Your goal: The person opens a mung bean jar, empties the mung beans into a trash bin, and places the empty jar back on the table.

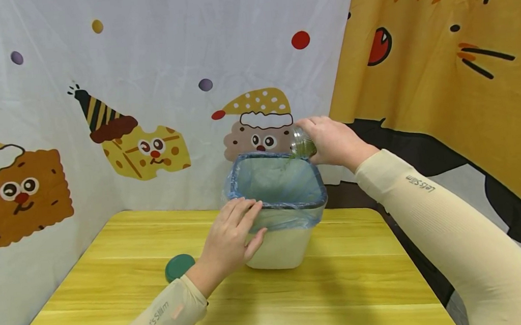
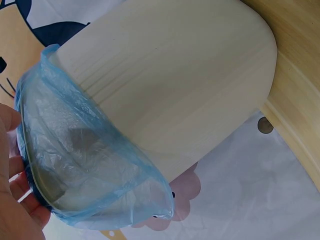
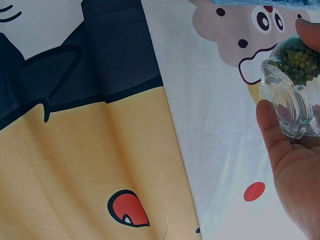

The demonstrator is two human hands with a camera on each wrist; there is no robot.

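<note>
A pale bin [image 1: 278,248] lined with a thin blue plastic bag [image 1: 287,216] stands upright on the table. My right hand [image 1: 334,144] holds a clear glass jar [image 1: 302,143], tipped over the bin's far right rim. Inside the jar, small green beans [image 3: 301,62] show in the right wrist view, and a thin green stream runs from its mouth into the bin. My left hand [image 1: 234,231] rests against the near left rim, its fingers extended over the bagged edge and the thumb lower on the outside. In the left wrist view, fingers [image 2: 30,205] touch the rim.
A round green lid [image 1: 179,267] lies on the wood-grain table [image 1: 344,288], left of the bin and near my left wrist. Behind the table hangs a white cloth [image 1: 151,54] with cartoon prints, and an orange printed cloth [image 1: 444,107] hangs at the right.
</note>
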